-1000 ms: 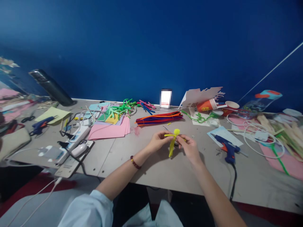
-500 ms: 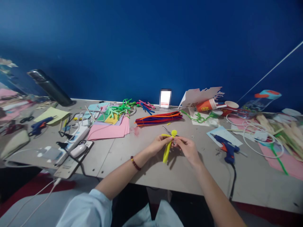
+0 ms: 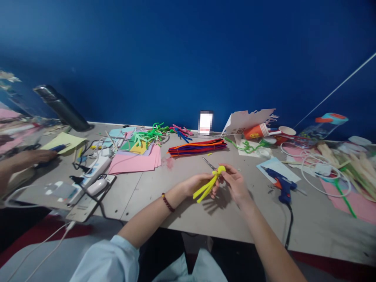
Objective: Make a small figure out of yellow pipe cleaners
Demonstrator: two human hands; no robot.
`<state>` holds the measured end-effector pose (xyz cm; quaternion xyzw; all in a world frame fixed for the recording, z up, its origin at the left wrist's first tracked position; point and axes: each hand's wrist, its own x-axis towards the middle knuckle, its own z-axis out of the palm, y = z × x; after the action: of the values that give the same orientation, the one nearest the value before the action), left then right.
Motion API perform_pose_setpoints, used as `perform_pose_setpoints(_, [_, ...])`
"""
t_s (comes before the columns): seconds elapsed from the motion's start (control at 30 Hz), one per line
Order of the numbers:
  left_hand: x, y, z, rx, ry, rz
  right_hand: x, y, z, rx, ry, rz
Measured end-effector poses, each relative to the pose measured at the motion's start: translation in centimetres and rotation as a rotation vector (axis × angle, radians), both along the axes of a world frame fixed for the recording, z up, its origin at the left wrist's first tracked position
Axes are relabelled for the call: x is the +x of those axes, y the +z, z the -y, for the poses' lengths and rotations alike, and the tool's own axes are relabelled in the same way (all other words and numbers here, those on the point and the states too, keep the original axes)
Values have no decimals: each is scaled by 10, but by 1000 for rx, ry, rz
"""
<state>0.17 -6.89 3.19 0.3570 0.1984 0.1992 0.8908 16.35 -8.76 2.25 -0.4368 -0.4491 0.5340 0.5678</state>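
A yellow pipe-cleaner figure (image 3: 208,184) with a round head is held between both my hands over the grey table (image 3: 182,215). It lies tilted, head up to the right, legs down to the left. My left hand (image 3: 197,184) is closed around its middle. My right hand (image 3: 235,182) pinches the head end with its fingertips. Small scissors (image 3: 208,162) lie on the table just behind the figure.
A stack of coloured pipe cleaners (image 3: 197,147), pink paper sheets (image 3: 136,160) and green pipe-cleaner shapes (image 3: 149,135) lie behind. A blue glue gun (image 3: 280,182) rests at the right. A power strip (image 3: 94,168) and cables sit left. Another person's hand (image 3: 32,156) reaches in at far left.
The yellow figure has tipped from nearly upright to slanted, legs swinging left. My hands shifted slightly toward me. Another person's hand has come in at the far left over the blue glue gun there.
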Motion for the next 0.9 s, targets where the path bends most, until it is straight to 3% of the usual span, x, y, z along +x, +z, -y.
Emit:
perform_pose_setpoints(0.13, [0,-1,-4,96,205,-92,4,-5,-6,23,-117,41])
perform_pose_setpoints(0.2, [1,0,-4,156,319,-111,5,-6,-8,28,-123,91])
perform_pose_setpoints(0.3, [3,2,-2,206,386,-123,4,-8,-8,18,-100,112])
perform_pose_setpoints(0.57, [9,2,-1,138,482,-207,0,-8,-5,-63,-30,-111])
perform_pose_setpoints(0.9, [10,3,2,127,463,-183,0,-10,-8,-87,-17,-75])
